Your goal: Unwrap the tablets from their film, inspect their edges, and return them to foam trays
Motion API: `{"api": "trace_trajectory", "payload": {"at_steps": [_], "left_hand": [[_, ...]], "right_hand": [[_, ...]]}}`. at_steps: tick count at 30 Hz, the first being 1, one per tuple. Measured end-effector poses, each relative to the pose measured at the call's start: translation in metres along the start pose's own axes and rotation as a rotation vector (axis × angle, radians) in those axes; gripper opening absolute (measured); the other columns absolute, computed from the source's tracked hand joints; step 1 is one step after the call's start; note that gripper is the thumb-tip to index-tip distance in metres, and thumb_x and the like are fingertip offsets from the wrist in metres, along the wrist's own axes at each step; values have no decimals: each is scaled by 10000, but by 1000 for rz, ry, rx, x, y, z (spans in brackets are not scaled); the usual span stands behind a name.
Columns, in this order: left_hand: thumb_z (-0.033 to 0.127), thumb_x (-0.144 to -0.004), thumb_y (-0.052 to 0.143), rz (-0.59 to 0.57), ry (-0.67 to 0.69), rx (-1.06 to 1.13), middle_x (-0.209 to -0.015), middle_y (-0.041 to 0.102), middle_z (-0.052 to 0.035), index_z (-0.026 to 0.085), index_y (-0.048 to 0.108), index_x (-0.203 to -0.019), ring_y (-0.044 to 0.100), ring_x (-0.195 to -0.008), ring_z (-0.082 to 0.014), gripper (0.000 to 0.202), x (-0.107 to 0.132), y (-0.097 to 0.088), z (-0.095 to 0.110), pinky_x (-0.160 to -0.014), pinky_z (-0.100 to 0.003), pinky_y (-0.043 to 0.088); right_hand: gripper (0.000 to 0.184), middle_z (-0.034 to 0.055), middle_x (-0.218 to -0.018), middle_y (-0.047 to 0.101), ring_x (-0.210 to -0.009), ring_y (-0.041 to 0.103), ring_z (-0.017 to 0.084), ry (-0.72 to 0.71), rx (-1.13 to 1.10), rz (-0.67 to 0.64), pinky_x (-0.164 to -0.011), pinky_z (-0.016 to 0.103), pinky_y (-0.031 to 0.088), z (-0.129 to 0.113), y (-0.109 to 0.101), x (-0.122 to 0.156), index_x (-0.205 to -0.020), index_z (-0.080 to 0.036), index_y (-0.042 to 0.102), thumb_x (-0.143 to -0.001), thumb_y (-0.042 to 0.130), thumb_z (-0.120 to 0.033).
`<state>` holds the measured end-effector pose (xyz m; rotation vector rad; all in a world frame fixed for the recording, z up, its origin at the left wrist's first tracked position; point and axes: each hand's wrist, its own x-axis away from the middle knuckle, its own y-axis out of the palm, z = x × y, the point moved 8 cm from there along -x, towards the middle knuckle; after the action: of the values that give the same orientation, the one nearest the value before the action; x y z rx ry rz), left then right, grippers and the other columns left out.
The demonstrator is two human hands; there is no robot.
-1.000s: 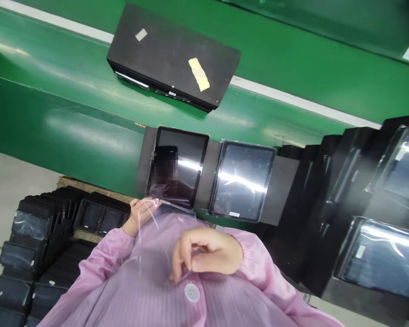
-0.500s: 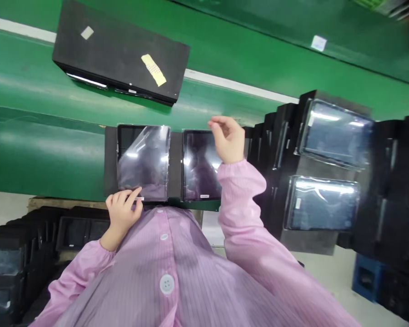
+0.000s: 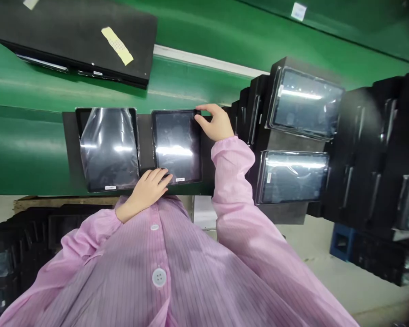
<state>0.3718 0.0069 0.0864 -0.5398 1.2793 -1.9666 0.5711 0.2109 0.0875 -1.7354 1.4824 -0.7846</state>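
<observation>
film (image 3: pixel 111 159) is draped over left tablet (image 3: pixel 83 119), set in foam (image 3: pixel 71 150). left hand (image 3: pixel 152 185) is laid over lower left corner of right tablet (image 3: pixel 177 131), set beside it, fingers slightly spread. upper right corner is met by right hand (image 3: pixel 215 122), thumb and index curved; whether anything is pinched cannot be told. more tablets (image 3: pixel 293 179) are seen at right.

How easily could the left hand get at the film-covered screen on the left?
Probably yes: the left hand is close beside the film-covered screen, with nothing visible between, while the right hand is over at the other screen.
</observation>
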Motion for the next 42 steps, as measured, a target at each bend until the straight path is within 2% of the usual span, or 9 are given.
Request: {"api": "trace_trajectory", "payload": {"at_steps": [9,16,20,23,28,31,34,38,42], "left_hand": [[277,-993,456,-23,-30,105,-959,769,-27,196,695,-879,680,-871,-187,277,-11,-16,-5,-823,-350,476],[340,-980,436,212,-748,491,-1039,784,-67,198,582,-994,748,-947,-190,204,33,-11,-39,-812,-309,567],[248,-928,491,184,-376,248,-1115,770,-85,206,583,-878,723,-1065,-229,113,30,-15,-12,-978,-390,526],[235,-904,539,151,-171,99,-1164,750,-118,173,621,-998,705,-1106,-247,140,28,-14,5,-1016,-410,496],[223,-912,529,112,-145,-22,-1251,712,-117,169,640,-1228,680,-1149,-250,339,33,-3,9,-1068,-423,450],[290,-935,483,40,-166,-31,-1260,708,-107,196,637,-1270,662,-1169,-258,381,42,13,3,-1094,-438,427],[341,-957,410,-22,-133,-58,-1356,652,-103,195,556,-1374,600,-1264,-268,465,50,25,-1,-1133,-466,364],[369,-963,416,17,-82,-73,-1346,659,-103,199,572,-1357,612,-1247,-263,457,47,18,3,-1106,-454,368],[253,-949,466,66,-138,-68,-1215,731,-95,207,681,-1186,679,-1122,-241,323,33,0,7,-1028,-422,442]], "right_hand": [[302,115,-1056,723,-963,692,225,301,-389,319,-862,389,575,18,-12,124,-1050,-174,667,-887,539,-394],[369,58,-758,703,-674,673,180,657,-805,406,-670,348,591,7,29,195,-908,-162,689,-808,633,-512],[461,95,-905,740,-785,704,196,679,-935,273,-735,362,605,-10,35,185,-1016,-148,706,-811,637,-556],[502,111,-1066,712,-856,691,205,623,-803,183,-738,353,606,-27,37,171,-1160,-163,669,-774,708,-482],[393,97,-1173,676,-1015,675,182,186,-635,190,-872,321,589,-85,35,164,-1211,-203,654,-866,481,-128],[455,52,-1123,725,-1126,659,151,-154,-729,27,-1022,298,525,-131,43,177,-1124,-219,709,-844,403,-31],[389,40,-1065,760,-1039,707,145,-305,-829,-155,-952,266,564,-154,52,192,-1014,-207,746,-832,445,-41],[201,51,-959,784,-917,742,162,-222,-950,-212,-872,285,598,-145,52,194,-911,-203,761,-882,565,-166],[171,52,-856,776,-785,745,176,172,-1126,-92,-736,311,626,-99,54,186,-886,-193,753,-863,661,-336]]}}
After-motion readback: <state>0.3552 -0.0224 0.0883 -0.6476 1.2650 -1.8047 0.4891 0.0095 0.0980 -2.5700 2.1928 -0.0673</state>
